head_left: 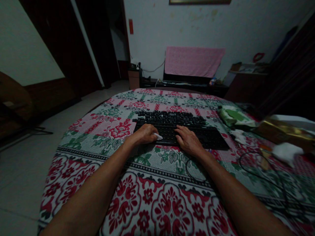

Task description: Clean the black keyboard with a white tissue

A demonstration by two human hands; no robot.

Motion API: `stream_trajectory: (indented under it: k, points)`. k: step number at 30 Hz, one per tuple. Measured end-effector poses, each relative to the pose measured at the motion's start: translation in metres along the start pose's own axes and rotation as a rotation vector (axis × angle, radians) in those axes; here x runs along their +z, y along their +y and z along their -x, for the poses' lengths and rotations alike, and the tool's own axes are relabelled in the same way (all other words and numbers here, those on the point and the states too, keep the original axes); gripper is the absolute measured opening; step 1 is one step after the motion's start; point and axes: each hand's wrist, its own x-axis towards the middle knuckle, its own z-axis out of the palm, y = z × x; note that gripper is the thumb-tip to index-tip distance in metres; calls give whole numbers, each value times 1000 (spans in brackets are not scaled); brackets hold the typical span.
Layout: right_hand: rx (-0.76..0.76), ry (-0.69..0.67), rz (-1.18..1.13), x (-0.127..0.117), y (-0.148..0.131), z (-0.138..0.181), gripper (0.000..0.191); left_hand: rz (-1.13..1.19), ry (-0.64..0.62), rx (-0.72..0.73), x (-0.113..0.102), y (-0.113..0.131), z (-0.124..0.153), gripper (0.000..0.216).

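A black keyboard base [211,137] with its keycaps off lies on the table, rows of small round key seats showing. Loose black keycaps [172,117] are heaped along its far edge. My left hand [145,133] is closed on a white wipe [157,136] at the left part of the base; only the tip of the wipe sticks out. Fingers stretched, my right hand [188,139] rests on the middle of the base and holds nothing.
A patterned tablecloth [147,196] covers the table. To the right are a green wipes pack [235,116], crumpled white tissues [287,152], a gold-coloured box [278,131] and a looped black cable [261,175]. A pink cloth [194,60] hangs beyond the table.
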Motion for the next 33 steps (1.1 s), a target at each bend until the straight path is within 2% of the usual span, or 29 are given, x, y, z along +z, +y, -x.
stream_trajectory:
  k: [6, 14, 21, 26, 30, 33]
  points:
    - [0, 6, 2, 1, 0, 0, 35, -84, -39, 50, 3, 4, -1, 25]
    - [-1, 6, -1, 2, 1, 0, 35, -129, 5, -26, -3, 1, 0, 25]
    - [-3, 5, 9, 1, 0, 0, 35, -121, 36, 81, 9, 10, -2, 25]
    - [-5, 8, -6, 1, 0, 0, 35, -171, 14, 97, 6, 7, -1, 25]
    - [-6, 12, -16, 2, 1, 0, 35, -98, 26, 32, 2, 6, -1, 24]
    - [-3, 10, -10, 2, 1, 0, 35, -4, 48, 37, 5, 8, -2, 25]
